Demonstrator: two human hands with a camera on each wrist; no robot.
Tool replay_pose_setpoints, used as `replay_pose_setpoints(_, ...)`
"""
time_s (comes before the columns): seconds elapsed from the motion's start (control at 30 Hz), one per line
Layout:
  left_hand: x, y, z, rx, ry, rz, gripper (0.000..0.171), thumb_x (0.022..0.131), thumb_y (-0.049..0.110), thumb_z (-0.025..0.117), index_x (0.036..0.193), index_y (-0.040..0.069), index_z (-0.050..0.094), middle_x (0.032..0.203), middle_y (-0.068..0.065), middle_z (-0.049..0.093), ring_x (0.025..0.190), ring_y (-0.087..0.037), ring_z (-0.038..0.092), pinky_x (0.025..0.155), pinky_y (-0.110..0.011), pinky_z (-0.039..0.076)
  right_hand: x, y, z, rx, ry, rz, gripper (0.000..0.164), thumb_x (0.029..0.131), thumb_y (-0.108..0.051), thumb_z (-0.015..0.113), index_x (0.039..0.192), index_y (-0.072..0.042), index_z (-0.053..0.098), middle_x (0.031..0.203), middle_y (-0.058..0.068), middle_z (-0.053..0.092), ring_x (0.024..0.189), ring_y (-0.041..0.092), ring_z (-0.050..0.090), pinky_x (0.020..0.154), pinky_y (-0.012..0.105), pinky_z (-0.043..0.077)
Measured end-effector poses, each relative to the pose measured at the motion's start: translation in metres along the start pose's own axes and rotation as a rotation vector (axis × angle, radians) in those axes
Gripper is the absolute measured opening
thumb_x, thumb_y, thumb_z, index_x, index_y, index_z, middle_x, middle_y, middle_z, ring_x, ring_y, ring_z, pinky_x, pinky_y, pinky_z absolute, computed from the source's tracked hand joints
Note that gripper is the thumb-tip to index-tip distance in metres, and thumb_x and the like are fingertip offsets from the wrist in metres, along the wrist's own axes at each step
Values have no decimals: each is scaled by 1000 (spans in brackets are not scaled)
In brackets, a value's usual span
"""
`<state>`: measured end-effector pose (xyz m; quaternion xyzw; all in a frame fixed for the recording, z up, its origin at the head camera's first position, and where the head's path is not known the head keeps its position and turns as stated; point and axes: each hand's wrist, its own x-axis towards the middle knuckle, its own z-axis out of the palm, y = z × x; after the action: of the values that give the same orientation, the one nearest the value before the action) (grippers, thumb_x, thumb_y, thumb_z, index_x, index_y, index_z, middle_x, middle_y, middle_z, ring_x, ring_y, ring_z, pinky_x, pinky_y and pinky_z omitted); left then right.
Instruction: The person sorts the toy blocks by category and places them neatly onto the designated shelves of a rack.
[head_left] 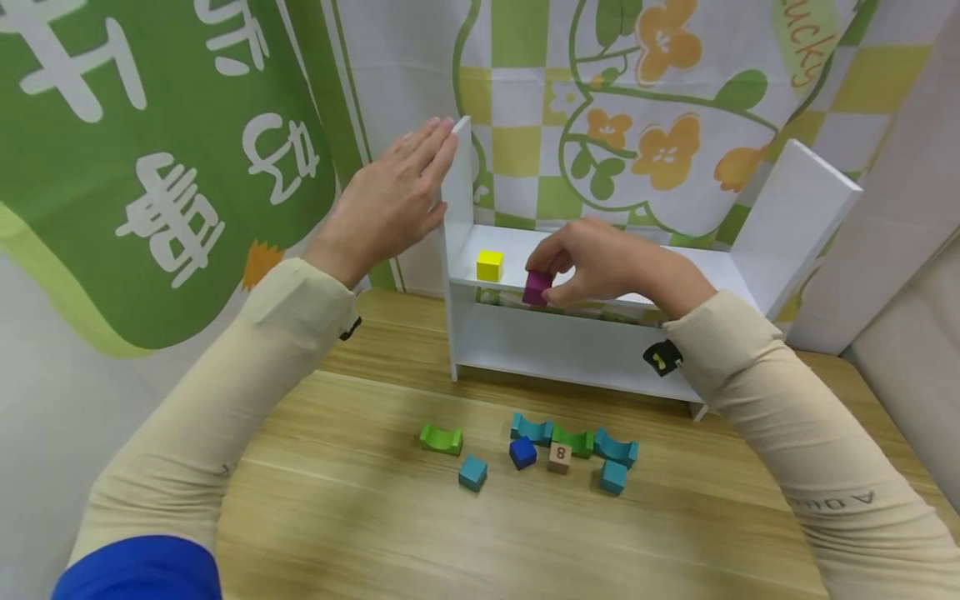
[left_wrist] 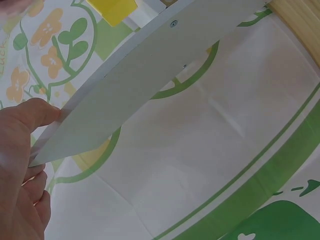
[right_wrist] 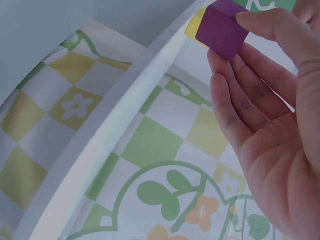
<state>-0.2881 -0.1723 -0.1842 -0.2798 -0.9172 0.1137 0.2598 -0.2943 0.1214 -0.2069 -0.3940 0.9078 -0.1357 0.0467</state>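
My right hand point(head_left: 600, 258) pinches a purple cube point(head_left: 537, 287) between thumb and fingertips, at the front edge of the upper board of a white shelf point(head_left: 585, 350). In the right wrist view the same purple cube point(right_wrist: 223, 29) partly covers a yellow cube point(right_wrist: 194, 31). That yellow cube point(head_left: 490, 266) sits on the upper board, left of the purple one. My left hand point(head_left: 393, 196) holds the top of the shelf's left side panel point(head_left: 459, 192). In the left wrist view, the thumb and fingers of the left hand point(left_wrist: 22, 150) lie on opposite sides of the panel point(left_wrist: 130, 75).
On the wooden table point(head_left: 375, 517) before the shelf lie green point(head_left: 441, 439) and blue curved blocks point(head_left: 531, 428), light-blue cubes point(head_left: 472, 472), a dark-blue cube point(head_left: 522, 452) and a wooden cube point(head_left: 559, 457) marked 8. The shelf's right side panel point(head_left: 795, 225) rises beyond my right forearm. Patterned cloth point(head_left: 517, 150) hangs behind.
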Motion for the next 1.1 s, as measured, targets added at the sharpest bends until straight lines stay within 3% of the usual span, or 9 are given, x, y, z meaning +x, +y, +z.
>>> replay_pose_setpoints(0.4,-1,0,1,4,-4,3,78,110,26,55,166,-6,13,177,-22,12,165,-35,17,138,-44,15,28,15,-2,20,2,79,36,91,-12,80,126,-3,75,114,10,81,108,24,77,103,44,61)
replay_pose_setpoints(0.9,1,0,-1,12,7,-4,77,109,26,56,166,-6,15,176,-21,13,165,-35,18,137,-44,17,32,24,0,5,-30,102,36,93,-13,76,129,-5,75,118,10,80,112,24,76,104,44,61)
replay_pose_setpoints(1.1,0,0,0,5,-3,-8,77,110,26,55,167,-5,13,177,-21,12,165,-34,17,137,-43,16,30,22,-3,-29,-16,107,43,94,-15,77,134,-2,71,127,15,77,121,32,72,117,50,52)
